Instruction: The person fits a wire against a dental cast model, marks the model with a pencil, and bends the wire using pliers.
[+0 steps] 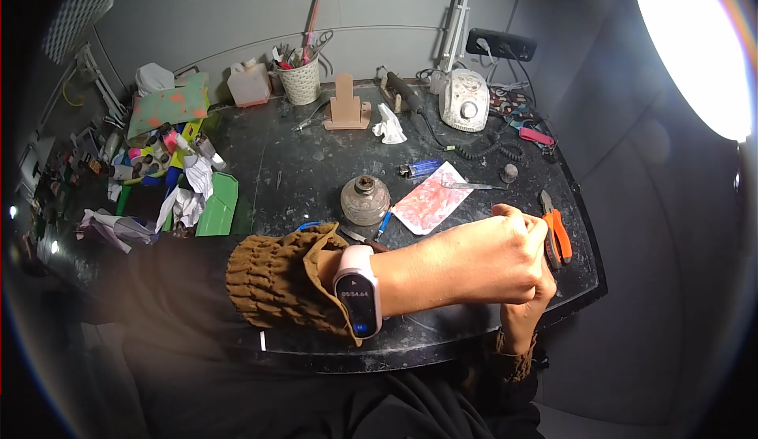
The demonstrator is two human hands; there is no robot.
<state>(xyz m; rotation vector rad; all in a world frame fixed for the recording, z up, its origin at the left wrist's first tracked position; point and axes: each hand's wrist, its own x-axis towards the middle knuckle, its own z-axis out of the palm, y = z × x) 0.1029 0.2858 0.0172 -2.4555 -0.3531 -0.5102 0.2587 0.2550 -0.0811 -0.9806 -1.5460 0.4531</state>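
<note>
My left hand (512,256) reaches across from the left, its wrist in a band watch (358,293) and a ruffled brown cuff. Its fingers are curled closed against my right hand (530,303), which comes up from below and is partly covered by it. Whatever the two hands hold is hidden. Just right of them lie orange-handled pliers (559,238). Left of the hands are a pink-and-white patterned sheet (430,204) with a thin metal tool (478,186) across it, a blue lighter (420,168) and a round glass jar (365,202).
At the back stand a white control box (464,107) with a corded handpiece (404,94), a phone stand (345,111), a crumpled tissue (388,127) and a tool cup (300,85). A green tray (219,208) and clutter fill the left. A bright lamp (695,44) hangs right.
</note>
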